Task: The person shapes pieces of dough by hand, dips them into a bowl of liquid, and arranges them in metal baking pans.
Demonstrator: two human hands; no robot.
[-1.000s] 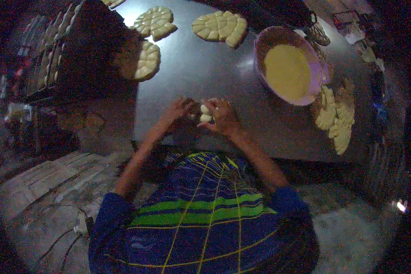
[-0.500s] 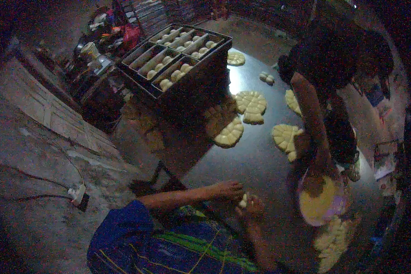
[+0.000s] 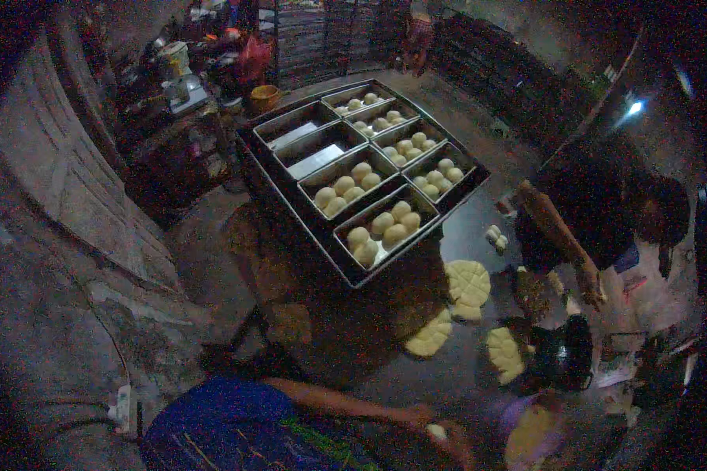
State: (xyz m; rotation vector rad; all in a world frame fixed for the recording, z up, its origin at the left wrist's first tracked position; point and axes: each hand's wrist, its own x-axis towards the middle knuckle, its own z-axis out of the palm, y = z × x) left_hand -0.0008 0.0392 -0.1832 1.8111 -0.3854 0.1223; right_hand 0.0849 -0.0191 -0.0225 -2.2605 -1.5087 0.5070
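Note:
At the bottom edge my left hand (image 3: 416,414) and my right hand (image 3: 460,444) meet over the dark table (image 3: 385,345). Both close around a small pale dough piece (image 3: 436,430). My blue striped shirt fills the lower left. Beyond my hands lie flat scored dough rounds (image 3: 467,284), with one more (image 3: 430,339) nearer me. A large metal tray (image 3: 322,259) on the table's far end holds several tins, most with rows of dough balls (image 3: 381,228).
Another person (image 3: 605,212) in dark clothes bends over the table at the right, one hand (image 3: 591,292) hanging down. A bowl with yellow filling (image 3: 531,436) sits right of my hands. An orange bucket (image 3: 264,96) and cluttered shelves stand at the back left.
The view has swung up and left, from the table top to the tin tray and the room. My hands stay together on the dough piece, now at the bottom edge.

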